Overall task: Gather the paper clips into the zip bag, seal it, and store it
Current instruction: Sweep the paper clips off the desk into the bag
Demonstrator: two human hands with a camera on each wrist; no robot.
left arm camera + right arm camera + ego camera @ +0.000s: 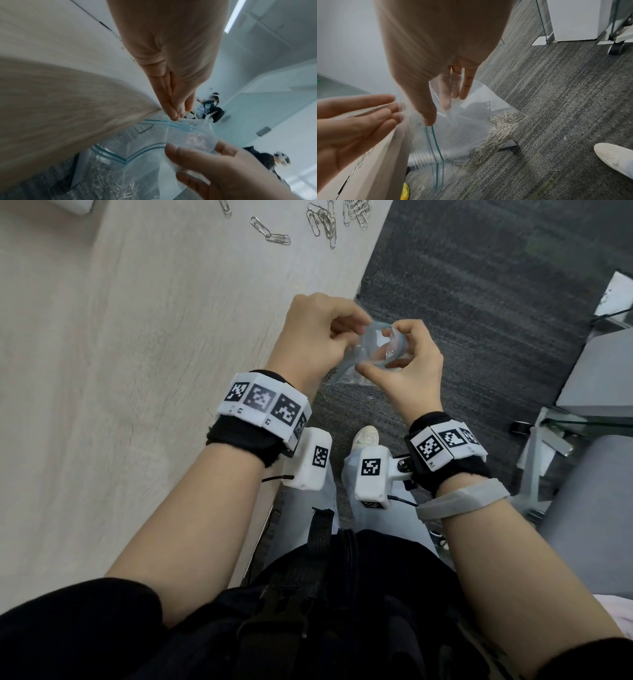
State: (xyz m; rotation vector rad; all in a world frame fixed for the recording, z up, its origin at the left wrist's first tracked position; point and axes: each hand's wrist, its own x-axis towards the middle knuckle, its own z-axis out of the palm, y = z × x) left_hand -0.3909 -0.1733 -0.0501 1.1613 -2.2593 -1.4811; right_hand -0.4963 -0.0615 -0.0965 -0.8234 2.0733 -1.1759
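Observation:
A clear zip bag (346, 373) with a teal zip strip hangs past the table's right edge, above the carpet. My left hand (356, 326) pinches one side of its rim. My right hand (380, 356) grips the other side, thumb outside and fingers inside, so the mouth stands open. In the right wrist view a heap of silver paper clips (501, 129) lies in the bag's (467, 142) bottom corner, below my right hand (443, 105). The left wrist view shows my left hand (176, 116) pinching the bag's (145, 155) rim. Several loose paper clips (322, 224) lie on the table's far end.
The light wooden table (154, 337) fills the left side. Dark grey carpet (479, 320) lies to the right, with two stray clips (565, 138) on it near my white shoe (616, 158). A caster wheel (616, 48) and glass panel stand farther right.

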